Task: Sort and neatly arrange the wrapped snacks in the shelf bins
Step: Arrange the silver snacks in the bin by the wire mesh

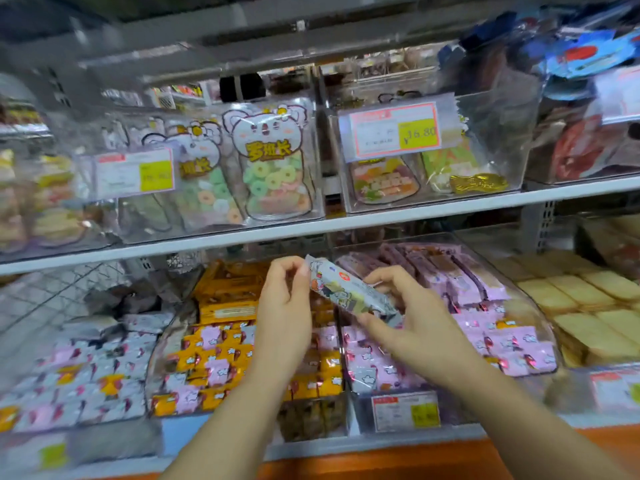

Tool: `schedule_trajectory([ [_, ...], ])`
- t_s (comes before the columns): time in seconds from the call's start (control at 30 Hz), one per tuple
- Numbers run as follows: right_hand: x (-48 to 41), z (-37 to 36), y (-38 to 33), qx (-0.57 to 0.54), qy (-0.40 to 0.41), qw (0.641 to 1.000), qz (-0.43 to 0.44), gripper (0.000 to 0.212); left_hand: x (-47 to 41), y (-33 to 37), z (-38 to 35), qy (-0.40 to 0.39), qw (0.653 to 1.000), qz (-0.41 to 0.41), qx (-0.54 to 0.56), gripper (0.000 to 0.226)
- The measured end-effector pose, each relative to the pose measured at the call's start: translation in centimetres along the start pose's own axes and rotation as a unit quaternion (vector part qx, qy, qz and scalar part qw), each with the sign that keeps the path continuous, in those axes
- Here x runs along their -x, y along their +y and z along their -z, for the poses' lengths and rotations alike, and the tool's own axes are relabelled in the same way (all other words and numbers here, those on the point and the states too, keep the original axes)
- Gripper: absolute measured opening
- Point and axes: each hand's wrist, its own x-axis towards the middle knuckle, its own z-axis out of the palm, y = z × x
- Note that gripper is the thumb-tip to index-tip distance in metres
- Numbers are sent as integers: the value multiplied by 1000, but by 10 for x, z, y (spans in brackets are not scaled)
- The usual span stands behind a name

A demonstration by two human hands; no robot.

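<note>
A long wrapped snack [349,292] in a pale grey printed wrapper is being held in the air, tilted, in front of the lower shelf. Its upper end is being pinched by the fingertips of the left hand [284,306]. Its lower end is being gripped between the curled fingers and thumb of the right hand [415,320].

Below the left hand, a clear middle bin [162,344] of mixed orange and pink packets is being shown. Below the right hand, a clear right bin [543,323] of pink and purple packets is being shown. Pale packets [104,362] are lying further left. The view is blurred, so the wrapper prints are not being made out clearly.

The step in hand appears to be the checking of this snack before it is placed. It is probably best done while the snack is being held by its ends, as now, so that the print is being kept uncovered and the middle is not being squeezed. The wrapper should be matched against each bin's contents first. The snack is then best laid flat and in line with its neighbours rather than dropped onto the mixed heap.
</note>
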Motion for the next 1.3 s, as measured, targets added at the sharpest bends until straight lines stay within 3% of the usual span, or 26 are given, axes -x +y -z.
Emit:
schedule_trajectory([
  [0.17,-9,-56,-21,19,-14,1000,17,31,4,-13,62,37,999,2,2,23],
  [0.47,-23,-146,-50,61,-26,998,-16,27,15,-56,181,78,980,18,-181,27],
  [0.63,-48,-202,-72,64,-32,997,1,25,21,-94,239,102,928,34,-358,16],
  [0.77,-78,-245,-92,63,-10,997,36,25,22,-109,267,118,894,66,-427,18],
  [1.1,-150,-328,-109,115,-1,993,-9,23,12,-125,285,171,892,96,-407,19],
  [1.3,-142,-340,-115,139,-63,988,-8,29,15,-127,303,173,893,116,-399,22],
])
